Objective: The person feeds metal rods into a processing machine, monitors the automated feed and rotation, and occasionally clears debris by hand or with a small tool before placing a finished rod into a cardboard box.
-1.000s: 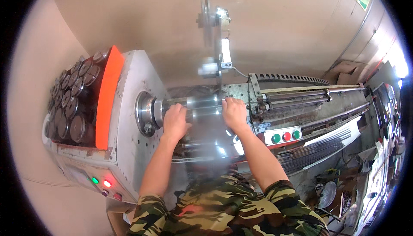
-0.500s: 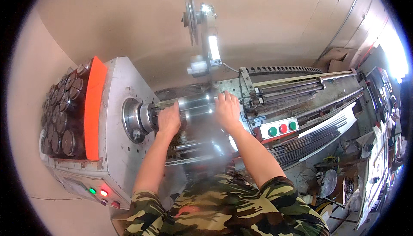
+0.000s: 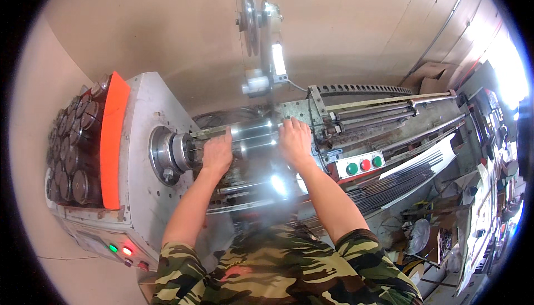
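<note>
Between my hands lies a shiny metal cylinder [image 3: 253, 136], set crosswise on the machine bed. My left hand [image 3: 217, 152] is closed at its left end, beside the round metal spindle [image 3: 182, 152] of the grey machine housing. At the right end my right hand [image 3: 295, 139] is closed too, fingers bent over the far side. My own hands hide what the fingertips press on. A hazy smear blurs the area just below the cylinder.
The grey housing [image 3: 153, 102] carries dark round spools [image 3: 80, 138] behind an orange panel [image 3: 115, 141]. A wheel [image 3: 250, 21] on an upright stands beyond the cylinder. To the right are a button box [image 3: 361, 166], long rods [image 3: 384, 117] and a white sheet [image 3: 442, 152] with thin dark rods.
The view has shifted slightly, so the housing and spools sit a little farther left. Both hands stay at the cylinder's ends, with hardly any visible movement.
</note>
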The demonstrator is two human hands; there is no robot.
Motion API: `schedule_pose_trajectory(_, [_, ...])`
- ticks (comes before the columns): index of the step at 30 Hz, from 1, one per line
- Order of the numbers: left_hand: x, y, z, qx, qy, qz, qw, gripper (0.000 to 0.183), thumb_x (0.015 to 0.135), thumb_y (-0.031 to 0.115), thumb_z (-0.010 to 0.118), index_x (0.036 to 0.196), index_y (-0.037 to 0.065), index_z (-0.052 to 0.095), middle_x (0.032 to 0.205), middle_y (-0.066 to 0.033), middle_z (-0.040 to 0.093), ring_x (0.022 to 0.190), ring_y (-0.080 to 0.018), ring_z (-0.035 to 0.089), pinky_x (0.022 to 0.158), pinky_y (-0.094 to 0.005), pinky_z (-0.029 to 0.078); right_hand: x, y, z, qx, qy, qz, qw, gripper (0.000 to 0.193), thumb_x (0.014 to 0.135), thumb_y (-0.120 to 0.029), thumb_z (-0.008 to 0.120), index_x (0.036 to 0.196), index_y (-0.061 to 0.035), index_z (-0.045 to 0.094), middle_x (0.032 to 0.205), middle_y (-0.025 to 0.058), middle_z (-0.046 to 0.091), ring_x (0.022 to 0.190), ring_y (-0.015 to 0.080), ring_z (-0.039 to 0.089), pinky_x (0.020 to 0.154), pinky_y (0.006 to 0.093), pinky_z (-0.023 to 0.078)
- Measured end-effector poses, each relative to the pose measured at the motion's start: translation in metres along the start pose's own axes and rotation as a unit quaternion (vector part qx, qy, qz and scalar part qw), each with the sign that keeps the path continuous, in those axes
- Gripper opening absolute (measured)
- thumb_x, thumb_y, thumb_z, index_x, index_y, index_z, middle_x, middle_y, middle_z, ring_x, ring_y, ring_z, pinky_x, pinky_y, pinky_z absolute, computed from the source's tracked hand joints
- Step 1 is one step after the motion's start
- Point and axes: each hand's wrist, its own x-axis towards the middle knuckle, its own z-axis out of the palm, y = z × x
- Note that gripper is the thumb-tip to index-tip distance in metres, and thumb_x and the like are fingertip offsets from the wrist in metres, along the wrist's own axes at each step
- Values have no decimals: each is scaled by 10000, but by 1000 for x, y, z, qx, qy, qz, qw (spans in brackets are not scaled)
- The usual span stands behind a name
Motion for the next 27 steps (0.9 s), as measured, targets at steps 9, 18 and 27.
schedule_pose_trajectory(9, [6, 13, -5, -9, -10, 8, 1000, 565, 859, 88, 511, 1407, -48, 493, 964, -158, 688, 903, -322, 664, 790, -458, 511, 5, 8, -12, -43, -24, 8, 999, 325, 963, -261, 527, 1178, -53, 653, 1252, 194, 646, 1184, 373, 575, 1050, 479, 413])
schedule_pose_trajectory(18, [13, 25, -9, -27, -2, 20, 999, 537, 857, 63, 511, 1379, -58, 502, 925, -160, 686, 885, -330, 670, 775, -462, 526, 4, 31, -6, -44, -1, -15, 999, 304, 951, -243, 513, 1120, -29, 647, 1173, 205, 656, 1123, 396, 587, 1025, 485, 422])
schedule_pose_trajectory(27, [19, 28, 8, -32, 18, 51, 998, 529, 860, 85, 524, 1369, -59, 511, 917, -157, 683, 840, -317, 679, 749, -442, 537, 8, 39, -13, -28, -7, 25, 999, 295, 960, -240, 508, 1102, -28, 655, 1171, 215, 669, 1124, 390, 593, 1012, 488, 424])
